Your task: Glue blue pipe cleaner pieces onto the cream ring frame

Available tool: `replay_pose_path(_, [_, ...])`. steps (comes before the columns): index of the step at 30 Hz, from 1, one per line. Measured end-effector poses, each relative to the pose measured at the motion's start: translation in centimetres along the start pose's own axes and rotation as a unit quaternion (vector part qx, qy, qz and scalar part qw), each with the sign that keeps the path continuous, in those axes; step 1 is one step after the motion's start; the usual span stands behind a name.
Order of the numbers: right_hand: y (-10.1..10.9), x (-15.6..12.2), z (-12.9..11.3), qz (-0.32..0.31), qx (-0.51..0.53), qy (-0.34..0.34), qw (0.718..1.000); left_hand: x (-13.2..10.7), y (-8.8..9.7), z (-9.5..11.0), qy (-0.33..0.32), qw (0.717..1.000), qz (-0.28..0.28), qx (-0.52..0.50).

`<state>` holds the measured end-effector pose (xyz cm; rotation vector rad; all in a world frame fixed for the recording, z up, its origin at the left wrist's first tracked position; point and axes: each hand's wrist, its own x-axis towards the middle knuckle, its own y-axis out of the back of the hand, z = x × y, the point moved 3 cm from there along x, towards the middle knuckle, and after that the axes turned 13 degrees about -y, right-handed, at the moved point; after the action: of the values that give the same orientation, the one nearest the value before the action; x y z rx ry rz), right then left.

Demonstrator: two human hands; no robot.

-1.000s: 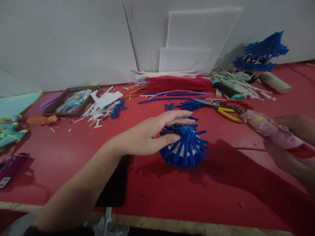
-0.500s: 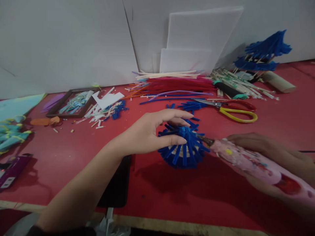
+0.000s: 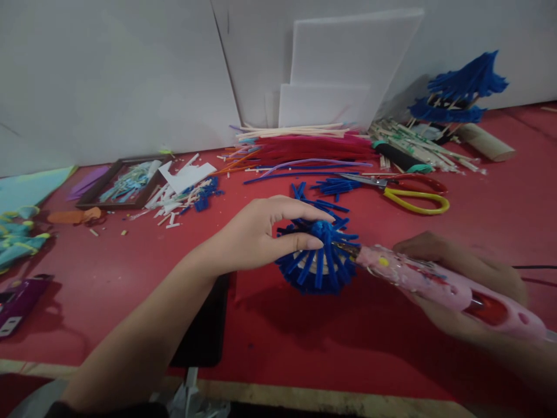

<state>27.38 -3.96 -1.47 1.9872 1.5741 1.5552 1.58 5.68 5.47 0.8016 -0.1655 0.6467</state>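
My left hand (image 3: 265,235) pinches the top of a round, roof-like blue pipe-cleaner piece (image 3: 317,273) between thumb and fingers. Blue strips fan out from its crown over a pale ring underneath. My right hand (image 3: 452,261) is wrapped around a pink hot glue gun (image 3: 418,276), crusted with dried glue near the front. The nozzle meets the strips on the right side of the crown, close to my left thumb. Cut blue pipe-cleaner pieces (image 3: 335,186) lie just behind the roof-like piece.
Scissors (image 3: 404,194) with red and yellow handles lie behind the glue gun. Pipe cleaners (image 3: 313,149) are piled along the wall, near a blue tiered model (image 3: 461,87). A brown frame (image 3: 117,183) with scraps is at the left. A black phone (image 3: 202,325) lies under my left forearm.
The glue gun has moved left, its nozzle now further in over the strips near the crown. My left hand keeps its pinch. The whole view has shifted slightly.
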Motion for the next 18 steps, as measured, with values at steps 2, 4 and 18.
replay_pose_path(2, [0.25, 0.20, -0.48, -0.004, -0.014, 0.002, 1.000, 0.04, -0.01, -0.02, -0.008, 1.000, 0.002, -0.006])
replay_pose_path(4, [0.43, 0.37, -0.82, -0.009, -0.024, -0.002, 1.000, 0.01, -0.05, -0.08, -0.011, 1.000, 0.005, -0.007])
replay_pose_path(18, [0.15, 0.53, -0.97, 0.024, -0.036, -0.004, 0.999, 0.03, -0.37, 0.46, -0.048, 0.999, 0.002, 0.011])
